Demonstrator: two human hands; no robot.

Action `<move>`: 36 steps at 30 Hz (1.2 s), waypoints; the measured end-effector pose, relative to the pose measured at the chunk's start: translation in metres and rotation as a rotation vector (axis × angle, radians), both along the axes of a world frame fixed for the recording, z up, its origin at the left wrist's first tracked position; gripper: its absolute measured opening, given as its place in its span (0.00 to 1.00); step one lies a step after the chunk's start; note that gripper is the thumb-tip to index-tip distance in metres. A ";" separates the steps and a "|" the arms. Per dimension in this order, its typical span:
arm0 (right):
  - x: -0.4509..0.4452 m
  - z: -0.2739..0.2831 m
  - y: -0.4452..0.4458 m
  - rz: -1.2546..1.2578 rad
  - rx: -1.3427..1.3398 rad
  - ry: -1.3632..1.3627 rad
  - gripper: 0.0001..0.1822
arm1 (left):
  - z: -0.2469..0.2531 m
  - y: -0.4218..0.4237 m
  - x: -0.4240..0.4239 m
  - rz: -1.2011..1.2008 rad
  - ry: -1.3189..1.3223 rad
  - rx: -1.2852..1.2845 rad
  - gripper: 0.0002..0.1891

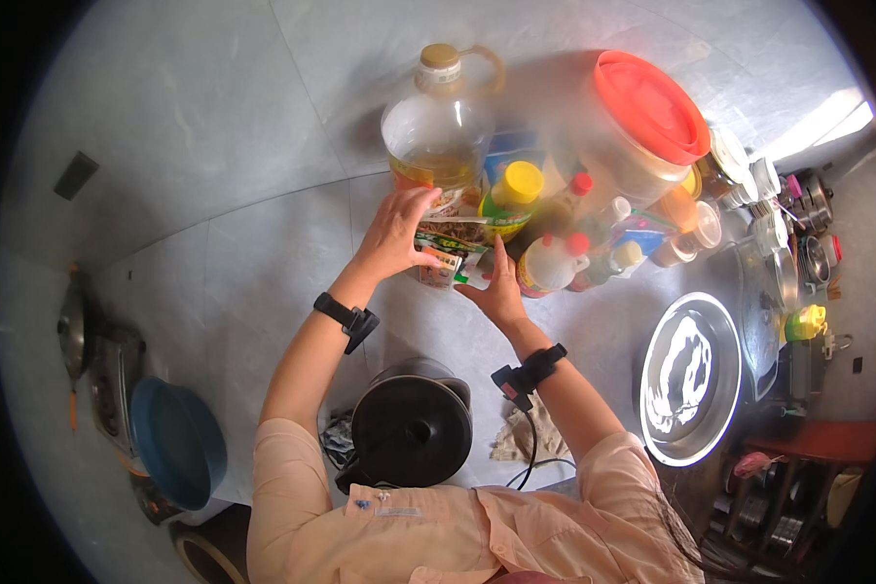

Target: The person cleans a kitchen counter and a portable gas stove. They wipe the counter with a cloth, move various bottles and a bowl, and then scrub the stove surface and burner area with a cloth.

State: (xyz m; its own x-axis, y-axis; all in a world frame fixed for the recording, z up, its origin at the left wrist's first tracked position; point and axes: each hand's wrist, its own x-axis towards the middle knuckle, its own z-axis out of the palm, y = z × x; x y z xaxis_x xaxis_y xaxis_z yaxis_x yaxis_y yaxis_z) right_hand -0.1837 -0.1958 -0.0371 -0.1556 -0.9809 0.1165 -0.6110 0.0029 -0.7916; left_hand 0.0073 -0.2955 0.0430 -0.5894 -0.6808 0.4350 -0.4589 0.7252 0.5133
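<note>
My left hand [398, 233] is at the left side of some seasoning packets [452, 232], fingers spread, its thumb by a small printed carton [439, 266]. On the right side of the packets, my right hand [495, 288] has its fingers apart, one fingertip just below a yellow-capped container [511, 197]. Whether either hand grips the packets is not plain. Behind them stands a large clear oil bottle [438, 139] with a brown cap and handle. Right of my right hand is a plastic jug with red caps [551, 264].
A red-lidded plastic jar [642, 131] and smaller bottles stand at the right. Nearer me are a black-lidded pot [412, 431] and a cloth [529, 434]. A shiny metal basin [690, 379] lies at the right, a blue basin [178, 444] at the left.
</note>
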 end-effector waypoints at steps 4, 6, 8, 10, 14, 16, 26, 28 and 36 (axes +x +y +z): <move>0.019 -0.002 -0.008 -0.170 -0.014 0.025 0.47 | 0.004 0.007 -0.008 0.019 -0.176 -0.061 0.54; 0.020 0.000 -0.016 -0.232 0.037 -0.063 0.40 | 0.005 0.009 -0.016 0.020 -0.204 -0.130 0.49; 0.020 -0.004 -0.024 -0.296 0.006 -0.148 0.31 | 0.005 0.006 -0.017 0.062 -0.351 -0.008 0.45; 0.025 0.001 -0.023 -0.207 0.072 -0.179 0.29 | -0.002 0.000 -0.019 0.038 -0.369 0.000 0.37; 0.023 -0.014 -0.012 -0.128 0.145 -0.258 0.25 | -0.001 -0.009 -0.025 0.025 -0.464 0.162 0.19; 0.017 -0.020 -0.001 -0.110 0.220 -0.268 0.25 | 0.007 -0.009 -0.028 0.075 -0.484 0.213 0.16; 0.030 -0.030 0.007 0.385 0.323 -0.245 0.24 | 0.018 -0.002 -0.001 0.131 -0.345 -0.109 0.41; 0.029 -0.034 0.003 0.371 0.248 -0.355 0.26 | 0.020 0.005 0.006 0.131 -0.308 -0.039 0.44; -0.012 0.027 0.119 0.274 0.127 0.099 0.27 | 0.064 0.118 0.101 0.293 0.045 0.244 0.25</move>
State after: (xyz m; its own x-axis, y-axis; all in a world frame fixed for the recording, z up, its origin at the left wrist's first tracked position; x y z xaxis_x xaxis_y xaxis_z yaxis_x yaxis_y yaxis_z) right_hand -0.1960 -0.0772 -0.0097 0.1228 -0.9924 -0.0079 -0.6769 -0.0779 -0.7319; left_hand 0.1079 -0.1776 0.1069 -0.3381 -0.9045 0.2599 -0.6020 0.4202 0.6790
